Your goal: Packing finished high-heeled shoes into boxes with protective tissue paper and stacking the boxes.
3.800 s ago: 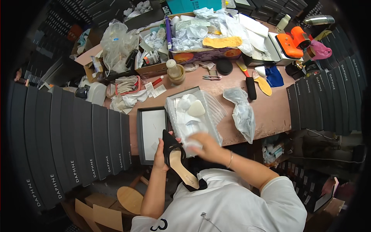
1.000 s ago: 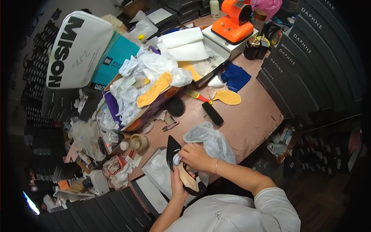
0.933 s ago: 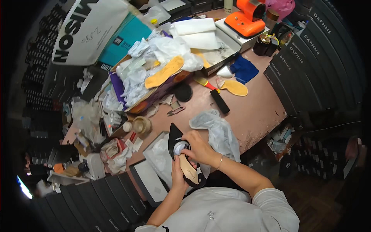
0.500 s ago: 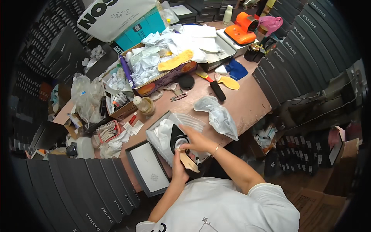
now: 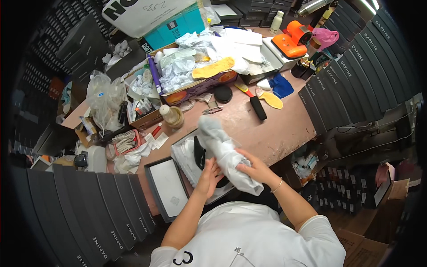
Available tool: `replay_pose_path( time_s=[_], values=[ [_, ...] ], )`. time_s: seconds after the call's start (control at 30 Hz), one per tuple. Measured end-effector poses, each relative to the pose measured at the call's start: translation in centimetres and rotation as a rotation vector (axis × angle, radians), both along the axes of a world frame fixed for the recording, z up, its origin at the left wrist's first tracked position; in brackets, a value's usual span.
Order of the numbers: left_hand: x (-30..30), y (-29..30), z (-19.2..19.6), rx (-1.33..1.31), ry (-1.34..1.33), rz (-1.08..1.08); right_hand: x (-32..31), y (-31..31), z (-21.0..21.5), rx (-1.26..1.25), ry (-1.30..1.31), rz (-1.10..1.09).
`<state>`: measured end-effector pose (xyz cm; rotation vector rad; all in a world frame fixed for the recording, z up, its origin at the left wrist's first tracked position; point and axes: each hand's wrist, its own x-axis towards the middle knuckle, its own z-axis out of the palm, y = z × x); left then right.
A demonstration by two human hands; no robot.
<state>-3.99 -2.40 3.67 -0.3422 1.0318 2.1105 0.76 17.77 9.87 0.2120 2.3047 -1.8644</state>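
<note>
Head view, wrapped bundle [image 5: 225, 155]: a long roll of loose white wrapping, held up at a slant between the two hands; its upper end hangs over the desk [image 5: 284, 131], and its lower end reaches toward the white shirt [image 5: 253, 227].
Right hand [image 5: 258, 169]: curled part-way closed around the right side of the bundle, thumb on top, gripping it near the lower half.
Left hand [image 5: 208, 179]: half open, fingers extended toward the bundle's left side; whether they touch it I cannot tell.
Black shoe [image 5: 199, 152]: on the white paper [image 5: 182, 159] in the open grey box [image 5: 183, 137], just beyond the left hand's fingers and left of the bundle, which hides part of it.
Grey tray [image 5: 158, 196]: beside the box, left of the left hand, a white sheet [image 5: 168, 182] inside.
Glass jar [image 5: 173, 118]: upright on the desk, beyond the box.
</note>
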Motion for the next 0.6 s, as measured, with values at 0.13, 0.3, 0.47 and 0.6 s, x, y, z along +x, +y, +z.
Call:
replay_pose_path(
  time_s=[0.13, 0.3, 0.47, 0.6],
  values=[
    [-0.4, -1.5, -1.5, 0.090, -0.114, -0.011, -0.6, -3.7, -0.8, 0.117, 0.221, 0.020],
    [1.7, -2.9, -0.6, 0.348, -0.253, -0.058, -6.2, -4.1, -3.9, 0.379, 0.334, 0.215],
    [0.2, -7.5, -1.9, 0.222, -0.157, 0.271, -4.2, -6.0, 5.4, 0.313, 0.217, 0.017],
    [0.0, -8.7, -0.6, 0.034, 0.105, 0.252, -0.4, -7.8, 4.5, 0.278, 0.119, 0.328]
  ],
)
